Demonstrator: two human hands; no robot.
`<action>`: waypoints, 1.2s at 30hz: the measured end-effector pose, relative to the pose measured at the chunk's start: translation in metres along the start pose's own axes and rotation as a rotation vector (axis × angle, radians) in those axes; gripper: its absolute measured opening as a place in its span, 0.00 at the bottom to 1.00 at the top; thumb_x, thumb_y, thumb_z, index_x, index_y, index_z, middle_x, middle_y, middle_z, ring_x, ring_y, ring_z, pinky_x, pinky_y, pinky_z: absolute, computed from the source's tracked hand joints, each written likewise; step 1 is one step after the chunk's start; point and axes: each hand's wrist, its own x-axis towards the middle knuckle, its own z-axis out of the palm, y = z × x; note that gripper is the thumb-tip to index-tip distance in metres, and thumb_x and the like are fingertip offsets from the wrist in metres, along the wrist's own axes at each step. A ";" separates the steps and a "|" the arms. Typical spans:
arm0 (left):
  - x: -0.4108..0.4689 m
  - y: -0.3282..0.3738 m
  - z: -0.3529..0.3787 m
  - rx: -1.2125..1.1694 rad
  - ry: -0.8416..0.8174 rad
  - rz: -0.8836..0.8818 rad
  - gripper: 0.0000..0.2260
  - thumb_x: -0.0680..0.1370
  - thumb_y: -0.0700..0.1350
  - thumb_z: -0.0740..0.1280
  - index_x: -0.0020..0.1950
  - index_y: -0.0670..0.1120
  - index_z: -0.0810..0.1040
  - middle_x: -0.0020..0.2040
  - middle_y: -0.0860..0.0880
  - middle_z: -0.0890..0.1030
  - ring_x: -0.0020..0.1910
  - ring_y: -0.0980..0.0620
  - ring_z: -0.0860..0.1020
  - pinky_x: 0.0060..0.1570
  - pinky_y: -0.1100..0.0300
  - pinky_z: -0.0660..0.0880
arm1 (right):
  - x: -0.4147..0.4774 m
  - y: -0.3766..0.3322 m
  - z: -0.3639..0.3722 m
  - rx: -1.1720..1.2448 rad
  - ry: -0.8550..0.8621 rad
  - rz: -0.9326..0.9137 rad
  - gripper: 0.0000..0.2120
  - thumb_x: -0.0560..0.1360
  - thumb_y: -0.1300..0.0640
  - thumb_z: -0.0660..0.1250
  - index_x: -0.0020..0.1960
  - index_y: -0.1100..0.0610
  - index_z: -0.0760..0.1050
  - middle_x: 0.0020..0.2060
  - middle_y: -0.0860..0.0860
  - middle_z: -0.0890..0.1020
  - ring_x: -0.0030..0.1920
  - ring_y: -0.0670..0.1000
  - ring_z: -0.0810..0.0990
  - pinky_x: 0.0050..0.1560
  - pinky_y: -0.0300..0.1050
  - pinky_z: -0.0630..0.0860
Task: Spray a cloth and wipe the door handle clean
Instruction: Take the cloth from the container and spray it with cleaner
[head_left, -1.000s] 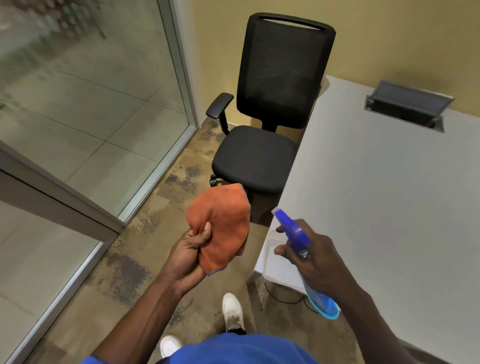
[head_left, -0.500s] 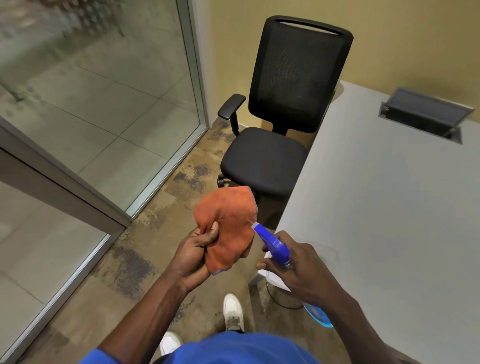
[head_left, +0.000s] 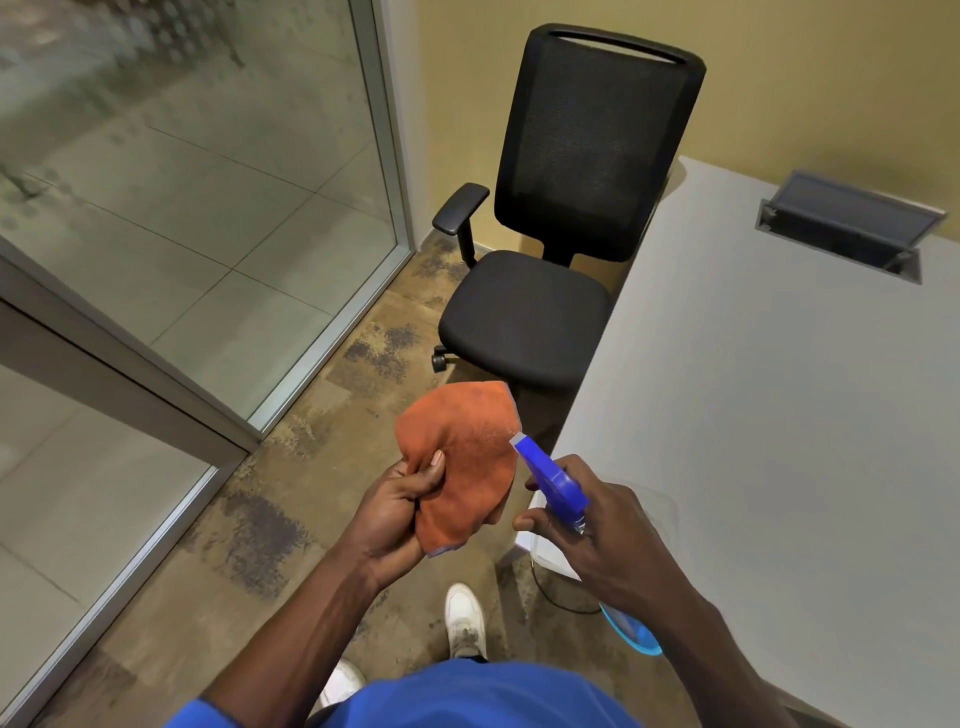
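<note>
An orange cloth (head_left: 465, 447) is bunched in my left hand (head_left: 397, 506), held up at waist height over the floor. My right hand (head_left: 597, 535) grips a spray bottle (head_left: 553, 480) with a blue trigger head; its nozzle touches or nearly touches the cloth's right edge. The bottle's light-blue base (head_left: 631, 631) shows below my forearm. A fine speckling of droplets sits on the cloth near the nozzle. No door handle is in view.
A glass wall with a metal frame (head_left: 384, 156) runs along the left, with a glass door panel (head_left: 78, 467) nearer to me. A black office chair (head_left: 561, 260) stands ahead. A grey desk (head_left: 779, 415) with a cable hatch (head_left: 841, 234) fills the right.
My right hand has brought the spray bottle left and up, from apart from the cloth to right at its edge. The view has shifted slightly toward the chair.
</note>
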 end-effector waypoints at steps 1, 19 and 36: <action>0.000 0.000 0.001 0.000 0.001 -0.002 0.22 0.82 0.42 0.70 0.76 0.39 0.82 0.69 0.37 0.89 0.61 0.40 0.92 0.55 0.46 0.90 | 0.000 0.000 -0.001 0.008 0.017 -0.005 0.33 0.71 0.36 0.69 0.69 0.53 0.74 0.48 0.50 0.83 0.42 0.50 0.80 0.43 0.24 0.73; -0.010 -0.007 -0.002 0.026 -0.026 -0.077 0.21 0.85 0.37 0.70 0.78 0.38 0.80 0.72 0.33 0.86 0.64 0.35 0.90 0.54 0.42 0.89 | 0.001 0.119 -0.029 0.438 0.731 0.107 0.13 0.80 0.71 0.70 0.64 0.71 0.78 0.51 0.34 0.86 0.49 0.38 0.86 0.54 0.38 0.83; -0.036 -0.010 -0.003 0.064 -0.024 -0.131 0.17 0.80 0.39 0.75 0.70 0.40 0.89 0.71 0.33 0.87 0.65 0.34 0.90 0.55 0.43 0.89 | -0.003 0.174 0.014 0.458 0.839 0.282 0.16 0.80 0.60 0.75 0.66 0.54 0.78 0.66 0.44 0.84 0.58 0.50 0.85 0.61 0.43 0.83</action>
